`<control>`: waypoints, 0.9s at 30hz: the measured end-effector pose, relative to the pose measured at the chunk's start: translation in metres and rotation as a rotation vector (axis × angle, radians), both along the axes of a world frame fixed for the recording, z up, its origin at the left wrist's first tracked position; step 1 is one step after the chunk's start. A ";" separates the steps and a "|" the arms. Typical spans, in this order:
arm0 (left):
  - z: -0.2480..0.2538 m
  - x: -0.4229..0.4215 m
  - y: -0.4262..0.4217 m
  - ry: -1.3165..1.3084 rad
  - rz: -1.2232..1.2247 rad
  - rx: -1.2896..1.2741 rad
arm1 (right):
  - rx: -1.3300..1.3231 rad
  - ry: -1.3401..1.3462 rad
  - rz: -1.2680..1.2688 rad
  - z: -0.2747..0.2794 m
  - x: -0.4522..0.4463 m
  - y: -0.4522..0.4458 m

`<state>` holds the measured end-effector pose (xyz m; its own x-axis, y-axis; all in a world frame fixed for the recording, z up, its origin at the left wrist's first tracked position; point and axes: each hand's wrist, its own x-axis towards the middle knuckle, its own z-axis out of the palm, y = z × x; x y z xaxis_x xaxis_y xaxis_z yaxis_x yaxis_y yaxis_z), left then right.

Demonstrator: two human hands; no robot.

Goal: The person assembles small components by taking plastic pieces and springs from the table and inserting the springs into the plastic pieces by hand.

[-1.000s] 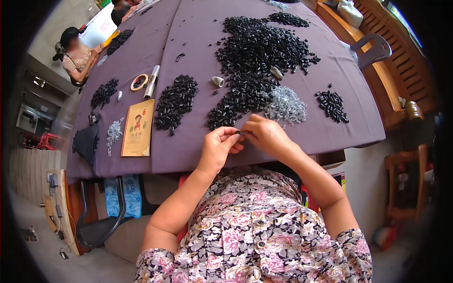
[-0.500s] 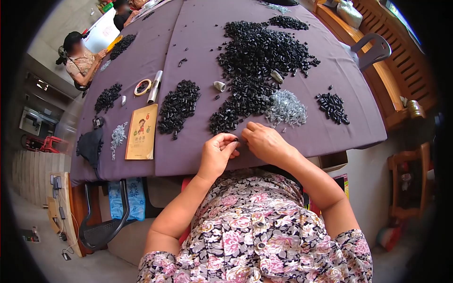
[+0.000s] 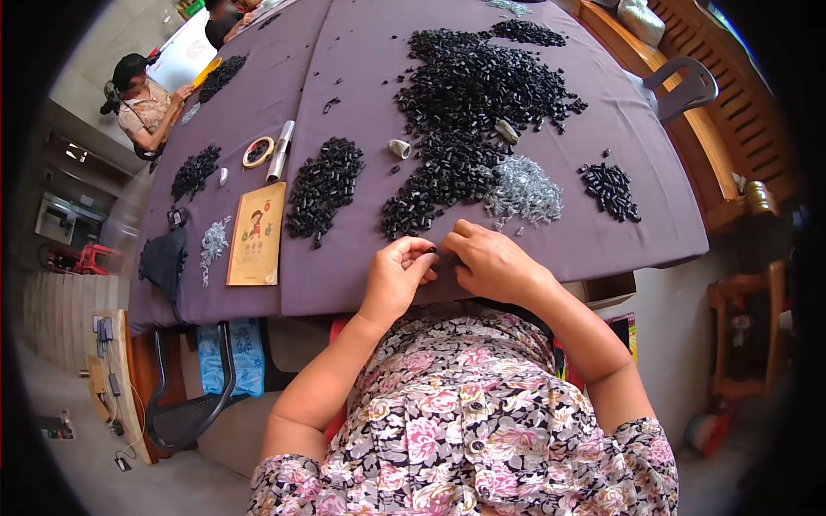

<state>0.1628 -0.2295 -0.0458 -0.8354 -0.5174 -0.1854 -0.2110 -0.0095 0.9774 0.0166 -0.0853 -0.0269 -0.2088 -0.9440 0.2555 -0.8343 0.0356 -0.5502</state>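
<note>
Close to the table's near edge, my left hand [image 3: 397,273] pinches a small black plastic piece [image 3: 432,250] between thumb and fingertips. My right hand [image 3: 492,258] is beside it, almost touching, its fingers curled and closed; whatever they hold is hidden. Just beyond both hands lies a long heap of black plastic pieces [image 3: 452,176]. A pile of small clear pieces [image 3: 523,193] rests against the heap's right side. To the left is a separate pile of black pieces [image 3: 325,189], and a smaller black pile [image 3: 609,191] lies at the right.
On the purple cloth [image 3: 344,275] lie a yellow notebook [image 3: 256,232], a tape roll [image 3: 258,152], a silvery roll [image 3: 281,150] and a dark cloth item [image 3: 163,262]. Another person [image 3: 144,103] sits at the far left edge. A grey chair [image 3: 684,90] stands at the right.
The view has shifted very slightly. My hands stay close together at the same spot, the left still pinching the black piece; the right hand's fingers have moved only a little.
</note>
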 end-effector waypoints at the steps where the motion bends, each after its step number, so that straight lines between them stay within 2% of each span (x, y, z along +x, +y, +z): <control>1: 0.001 0.000 0.001 -0.003 -0.002 0.007 | 0.032 0.011 -0.017 -0.003 0.001 -0.003; 5: -0.001 0.000 0.000 -0.009 -0.006 -0.007 | 0.049 0.046 -0.012 -0.010 -0.002 -0.008; 11: -0.004 -0.001 0.004 0.005 -0.052 -0.086 | -0.107 -0.227 -0.013 -0.005 -0.006 -0.006; 17: -0.003 0.000 0.006 0.029 -0.076 -0.111 | -0.129 -0.255 -0.037 -0.007 0.001 -0.009; 20: -0.004 -0.002 0.009 0.044 -0.064 -0.090 | -0.140 -0.190 -0.037 -0.002 0.007 -0.003; 24: 0.003 -0.003 0.011 0.003 -0.119 -0.141 | -0.105 0.196 0.011 0.009 0.020 0.004; 27: -0.010 -0.003 0.009 0.130 -0.148 -0.227 | -0.069 0.187 -0.002 0.019 0.033 0.008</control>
<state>0.1598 -0.2210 -0.0554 -0.9140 -0.4043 0.0347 -0.0665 0.2338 0.9700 0.0492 -0.0768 -0.0081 -0.1532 -0.9226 0.3540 -0.9220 0.0046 -0.3871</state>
